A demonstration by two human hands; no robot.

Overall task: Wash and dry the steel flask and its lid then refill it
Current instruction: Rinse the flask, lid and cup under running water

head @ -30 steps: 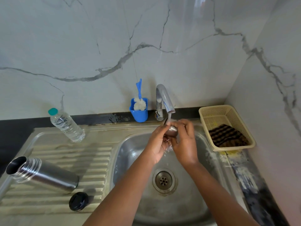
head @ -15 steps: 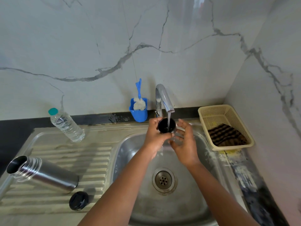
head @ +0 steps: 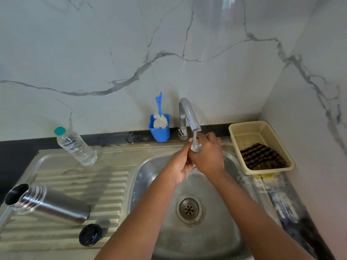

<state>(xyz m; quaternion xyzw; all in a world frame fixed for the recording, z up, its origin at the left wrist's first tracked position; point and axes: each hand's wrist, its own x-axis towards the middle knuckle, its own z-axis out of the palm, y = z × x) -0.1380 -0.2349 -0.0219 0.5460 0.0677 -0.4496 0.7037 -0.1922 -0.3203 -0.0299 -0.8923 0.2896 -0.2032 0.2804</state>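
My left hand (head: 179, 165) and my right hand (head: 208, 155) are clasped together over the sink basin (head: 221, 231), right under the tap (head: 187, 115). They grip the steel flask lid (head: 196, 148) between them. Only a shiny sliver of it shows, with the water stream falling on it. The steel flask (head: 50, 204) lies on its side on the drainboard (head: 84, 181) at the left, its open mouth pointing left. A black inner cap (head: 90, 235) lies just in front of the flask.
A clear water bottle (head: 75, 146) with a teal cap stands at the back left of the drainboard. A blue holder with a white brush (head: 159, 126) sits behind the sink. A beige basket (head: 261, 147) holding a striped cloth (head: 262, 159) stands at the right.
Half a second ago the lid's dark opening faced up in my left hand with my right hand open beside it. Now my right hand has closed over the lid, hiding it.
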